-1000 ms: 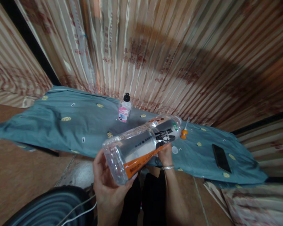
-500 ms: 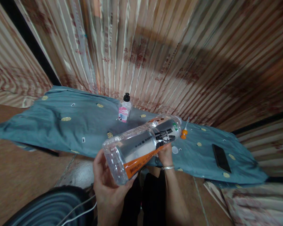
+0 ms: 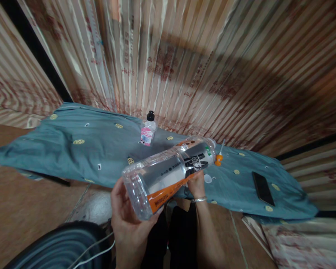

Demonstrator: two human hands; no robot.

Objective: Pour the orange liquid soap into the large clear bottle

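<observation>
Tilted across both hands is a large clear plastic bottle [image 3: 168,173] with an orange, silver and black label, its base toward me at the left and its neck toward the far right. My left hand [image 3: 133,220] is wrapped round the base end. Under the neck half, my right hand [image 3: 196,184] grips from below; the bottle hides most of its fingers. Just beyond the neck an orange pump top [image 3: 218,159] with a clear nozzle rests on the cloth. A small white disc [image 3: 207,179] lies beside my right hand.
A small clear bottle [image 3: 148,134] with a black cap and pink label stands upright on the blue-green cloth-covered table [image 3: 100,149]. A black phone [image 3: 263,188] lies at the right. Striped curtains [image 3: 168,67] hang behind. A dark ridged round object [image 3: 61,250] and white cable [image 3: 95,254] are lower left.
</observation>
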